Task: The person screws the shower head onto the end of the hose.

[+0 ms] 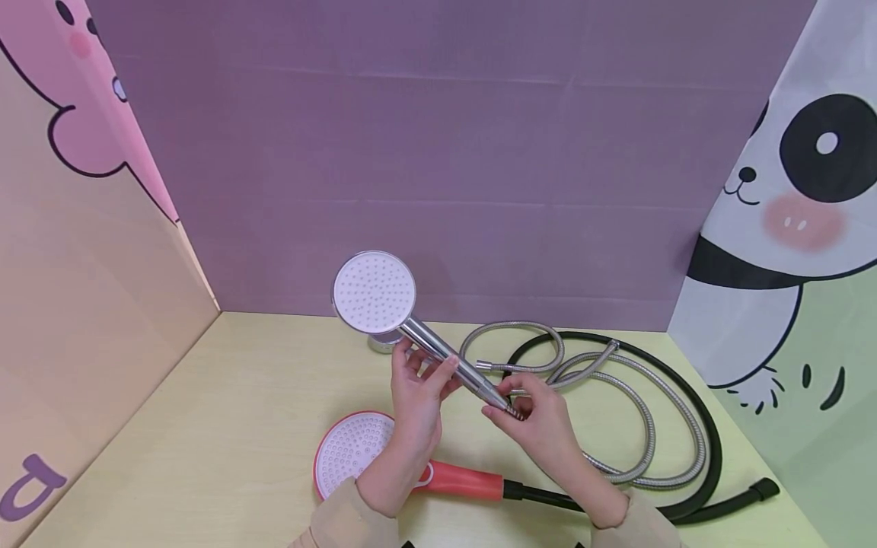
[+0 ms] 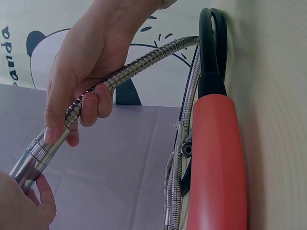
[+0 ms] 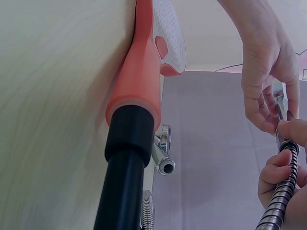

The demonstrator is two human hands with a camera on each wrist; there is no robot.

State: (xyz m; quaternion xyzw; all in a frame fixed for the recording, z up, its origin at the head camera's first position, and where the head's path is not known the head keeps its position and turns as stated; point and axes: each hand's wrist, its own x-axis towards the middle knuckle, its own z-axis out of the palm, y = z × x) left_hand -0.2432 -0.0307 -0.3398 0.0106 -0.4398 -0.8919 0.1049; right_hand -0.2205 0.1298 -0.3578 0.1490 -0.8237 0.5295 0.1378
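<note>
Chrome shower head (image 1: 374,292): mid-handle partly covered by the left-hand grip (image 1: 419,392); spray end beyond the frame in the left wrist view. Metal hose (image 2: 144,63): upper stretch partly behind the fingers of the right-hand grip (image 1: 537,411); seating of its joint, undeterminable. Second chrome item (image 1: 382,344): largely obscured by the held head. Red shower head (image 1: 469,481): spray face part-hidden by the left forearm; handle cropped below, left wrist view. Black hose (image 1: 712,449): section behind the right forearm. Panda print (image 1: 843,228): cropped at right.
</note>
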